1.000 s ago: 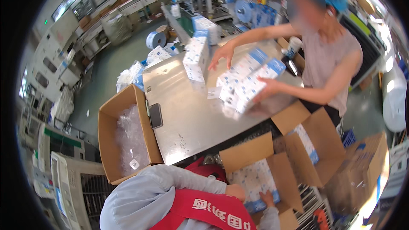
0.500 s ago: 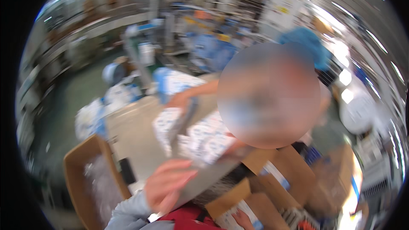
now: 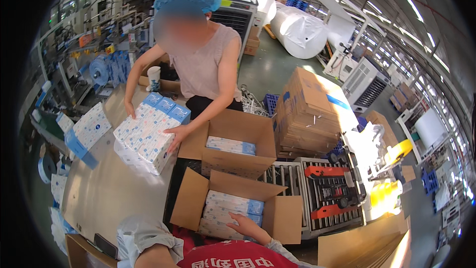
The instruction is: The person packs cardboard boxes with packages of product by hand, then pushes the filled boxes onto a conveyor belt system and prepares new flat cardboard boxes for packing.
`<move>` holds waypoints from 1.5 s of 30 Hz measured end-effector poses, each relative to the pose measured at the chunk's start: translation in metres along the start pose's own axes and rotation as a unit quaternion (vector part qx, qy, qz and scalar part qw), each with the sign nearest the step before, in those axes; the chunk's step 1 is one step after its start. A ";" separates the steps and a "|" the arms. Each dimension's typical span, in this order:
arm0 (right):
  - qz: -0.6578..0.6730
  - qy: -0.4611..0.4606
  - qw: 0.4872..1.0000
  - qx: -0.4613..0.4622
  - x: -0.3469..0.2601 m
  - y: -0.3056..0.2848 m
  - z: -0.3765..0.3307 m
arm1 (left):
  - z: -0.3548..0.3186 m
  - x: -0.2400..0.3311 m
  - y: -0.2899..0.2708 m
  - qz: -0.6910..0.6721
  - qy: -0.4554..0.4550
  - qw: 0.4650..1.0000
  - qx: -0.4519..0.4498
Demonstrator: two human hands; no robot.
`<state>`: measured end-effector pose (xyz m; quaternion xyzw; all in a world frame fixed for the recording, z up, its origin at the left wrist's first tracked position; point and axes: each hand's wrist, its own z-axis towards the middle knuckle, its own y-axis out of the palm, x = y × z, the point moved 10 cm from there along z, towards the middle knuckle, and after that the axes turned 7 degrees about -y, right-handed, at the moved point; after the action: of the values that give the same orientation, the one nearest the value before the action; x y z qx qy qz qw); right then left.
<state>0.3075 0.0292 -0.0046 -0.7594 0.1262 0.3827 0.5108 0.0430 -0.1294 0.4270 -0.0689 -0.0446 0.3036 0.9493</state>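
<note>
My right hand [image 3: 248, 227] is open, its fingers spread over the white-and-blue tissue packs [image 3: 227, 208] lying in the near open carton [image 3: 186, 201]. The fingertips are at the packs; whether they press on them I cannot tell. My left forearm [image 3: 159, 256] runs out through the lower edge, and the hand is out of view. Across the table, a co-worker's two hands hold a stack of tissue packs [image 3: 148, 128] on the metal tabletop [image 3: 106, 188]. Beyond my carton stands a second open carton [image 3: 238, 161], also with packs inside.
More packs [image 3: 91, 128] stand on the table's left side. To the right are a roller conveyor [image 3: 292, 176] with a red-and-black device [image 3: 332, 191] and a tall pile of flattened cartons [image 3: 310, 111]. Another carton [image 3: 79, 250] sits at lower left, beside a dark flat object [image 3: 105, 244].
My view has swung to the right. My left hand, open over the table before, has left the picture. The co-worker has leaned back, with packs now gathered between both hands.
</note>
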 end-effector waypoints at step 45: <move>-0.106 -0.340 0.929 -0.103 -0.328 0.089 0.315 | -0.208 -0.263 0.719 -0.057 -0.313 0.794 -0.519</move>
<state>-0.1081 0.1990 0.1096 -0.6409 -0.1766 0.5726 0.4798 -0.5541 0.2759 0.0967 -0.4499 -0.4936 0.1855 0.7208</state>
